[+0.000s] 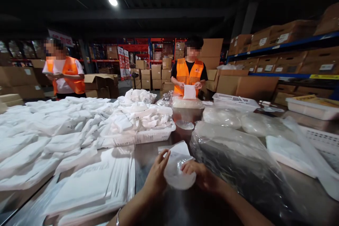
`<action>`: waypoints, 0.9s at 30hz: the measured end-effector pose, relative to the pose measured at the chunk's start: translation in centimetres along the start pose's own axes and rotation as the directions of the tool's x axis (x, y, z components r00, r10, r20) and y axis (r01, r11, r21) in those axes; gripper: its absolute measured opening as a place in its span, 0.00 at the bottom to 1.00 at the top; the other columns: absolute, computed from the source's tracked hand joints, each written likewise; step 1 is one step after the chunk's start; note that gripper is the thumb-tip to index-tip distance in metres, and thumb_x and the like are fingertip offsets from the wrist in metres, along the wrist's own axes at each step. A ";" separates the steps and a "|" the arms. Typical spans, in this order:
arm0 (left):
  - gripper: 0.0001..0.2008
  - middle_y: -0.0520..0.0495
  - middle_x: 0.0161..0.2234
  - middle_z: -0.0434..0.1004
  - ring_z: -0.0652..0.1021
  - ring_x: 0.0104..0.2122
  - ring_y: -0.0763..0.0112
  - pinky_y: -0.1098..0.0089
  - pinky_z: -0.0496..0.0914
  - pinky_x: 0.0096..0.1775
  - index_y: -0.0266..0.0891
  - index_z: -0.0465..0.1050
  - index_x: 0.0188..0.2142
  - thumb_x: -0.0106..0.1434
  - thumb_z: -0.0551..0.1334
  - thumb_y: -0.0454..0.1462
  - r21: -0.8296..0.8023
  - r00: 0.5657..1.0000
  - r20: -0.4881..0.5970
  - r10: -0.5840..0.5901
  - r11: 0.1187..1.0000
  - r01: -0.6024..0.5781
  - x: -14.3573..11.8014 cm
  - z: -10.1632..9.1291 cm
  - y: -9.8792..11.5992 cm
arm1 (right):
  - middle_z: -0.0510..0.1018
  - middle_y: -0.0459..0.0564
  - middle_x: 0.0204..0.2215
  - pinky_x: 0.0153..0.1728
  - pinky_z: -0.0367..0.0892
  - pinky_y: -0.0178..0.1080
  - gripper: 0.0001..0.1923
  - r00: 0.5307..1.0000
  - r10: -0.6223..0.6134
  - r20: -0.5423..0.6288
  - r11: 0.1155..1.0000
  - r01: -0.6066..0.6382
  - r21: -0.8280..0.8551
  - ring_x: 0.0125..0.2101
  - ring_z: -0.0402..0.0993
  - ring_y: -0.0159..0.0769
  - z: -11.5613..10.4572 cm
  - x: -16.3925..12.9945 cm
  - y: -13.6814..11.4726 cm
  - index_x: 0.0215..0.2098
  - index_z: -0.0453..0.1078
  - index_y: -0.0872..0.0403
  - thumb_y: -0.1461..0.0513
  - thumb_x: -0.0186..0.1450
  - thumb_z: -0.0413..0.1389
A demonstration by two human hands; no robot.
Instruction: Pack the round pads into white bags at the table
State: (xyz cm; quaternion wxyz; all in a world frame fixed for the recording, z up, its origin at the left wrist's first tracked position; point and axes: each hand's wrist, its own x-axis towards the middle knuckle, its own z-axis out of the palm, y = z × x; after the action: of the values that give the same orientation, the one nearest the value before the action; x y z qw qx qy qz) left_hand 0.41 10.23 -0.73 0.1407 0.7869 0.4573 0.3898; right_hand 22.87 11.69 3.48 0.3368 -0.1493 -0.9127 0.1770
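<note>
Head view gives us little writing that we can read: faint grey print on the flat white bags [92,183] at lower left is too pale to make out, the white labels on the boxes [280,39] along the upper-right shelf are too small, and the sign at upper left is blurred.

Low in the centre of the frame, our left hand [156,178] reaches in from below with fingers stretched straight and close together, their tips touching the left edge of a round clear pouch [178,176]; it is mostly open, pressing rather than gripping. Our right hand [202,176] comes in from the lower right, fingers curled, pinching the right side of the pouch. The pouch sits just above the steel surface [148,159], with a white packet [176,148] just behind it.

A basket [148,136] of folded white goods stands further back, and a large plastic-wrapped dark bundle [238,162] lies to the right. Two people in orange vests [189,72] stand at the far side; the one at centre holds a white piece.
</note>
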 end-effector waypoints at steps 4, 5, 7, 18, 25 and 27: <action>0.46 0.39 0.63 0.56 0.66 0.58 0.59 0.58 0.65 0.57 0.36 0.58 0.63 0.42 0.47 0.19 0.001 0.999 -0.008 0.050 0.999 -0.050 -0.5 0.7 0.3 | 0.78 0.51 0.33 0.45 0.70 0.36 0.13 0.975 -0.216 -0.051 0.959 0.202 -0.200 0.43 0.74 0.33 -0.4 0.2 0.6 0.38 0.66 0.54 0.63 0.71 0.41; 0.46 0.38 0.63 0.56 0.65 0.59 0.58 0.57 0.66 0.57 0.36 0.57 0.63 0.41 0.47 0.19 0.003 0.998 0.008 0.063 0.998 -0.063 -0.6 0.8 0.6 | 0.77 0.50 0.32 0.45 0.70 0.34 0.14 0.968 -0.247 -0.046 0.925 0.222 -0.307 0.42 0.74 0.32 -0.2 0.3 0.8 0.36 0.66 0.54 0.66 0.71 0.39; 0.47 0.37 0.64 0.55 0.63 0.60 0.58 0.57 0.65 0.58 0.35 0.56 0.64 0.40 0.47 0.19 0.004 0.997 0.024 0.067 0.998 -0.067 -0.9 0.8 1.2 | 0.77 0.49 0.31 0.42 0.70 0.33 0.17 0.967 -0.248 -0.054 0.841 0.188 -0.507 0.39 0.74 0.31 0.2 0.5 0.9 0.34 0.67 0.54 0.69 0.70 0.38; 0.37 0.35 0.64 0.54 0.58 0.63 0.57 0.53 0.60 0.61 0.34 0.52 0.65 0.54 0.47 0.21 0.086 0.979 -0.064 0.192 0.979 -0.186 -2.6 3.1 1.9 | 0.70 0.48 0.27 0.28 0.63 0.37 0.12 0.976 -0.074 -0.205 0.466 -0.148 -0.872 0.28 0.68 0.36 3.7 1.3 -1.4 0.32 0.65 0.55 0.74 0.64 0.45; 0.36 0.36 0.63 0.58 0.60 0.63 0.57 0.57 0.62 0.60 0.34 0.55 0.64 0.54 0.51 0.22 0.044 0.980 0.021 0.196 0.980 -0.196 -2.8 2.9 3.7 | 0.69 0.47 0.24 0.23 0.63 0.35 0.14 0.978 0.048 -0.205 0.395 -0.207 -0.895 0.27 0.69 0.37 4.8 0.1 -0.8 0.29 0.64 0.54 0.78 0.57 0.48; 0.36 0.37 0.62 0.61 0.63 0.61 0.58 0.58 0.64 0.59 0.37 0.55 0.64 0.56 0.51 0.22 0.040 0.966 0.032 0.256 0.966 -0.257 -2.9 3.1 4.0 | 0.69 0.48 0.24 0.22 0.64 0.34 0.14 0.966 0.087 -0.246 0.420 -0.259 -0.870 0.26 0.69 0.36 5.8 -0.4 -0.1 0.28 0.65 0.54 0.78 0.55 0.48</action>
State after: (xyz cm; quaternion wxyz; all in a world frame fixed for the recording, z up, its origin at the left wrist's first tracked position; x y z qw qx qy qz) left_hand 4.36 6.05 -1.86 0.0778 0.8474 0.3581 0.3841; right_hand 19.31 10.17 -0.80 0.2595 -0.4117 -0.8161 -0.3116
